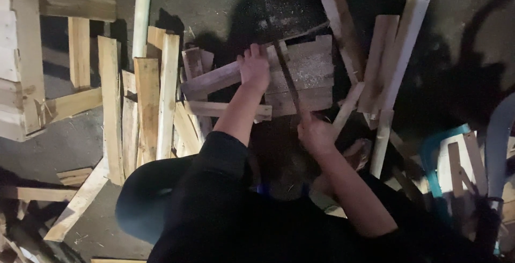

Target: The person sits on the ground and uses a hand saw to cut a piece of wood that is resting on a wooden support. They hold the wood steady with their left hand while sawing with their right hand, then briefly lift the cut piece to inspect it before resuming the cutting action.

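Note:
My left hand presses flat on a wooden board lying across a pile of planks, fingers spread over its near-left end. My right hand is closed around the handle of a hand saw, whose thin blade runs up and away across the board just right of my left hand. Pale sawdust dusts the board's top. My black sleeves fill the lower middle of the view.
Loose planks lie stacked at left, more slats lean at right. A pale wooden pallet frame stands at far left. A teal plastic chair sits at right. Dark concrete floor lies beyond.

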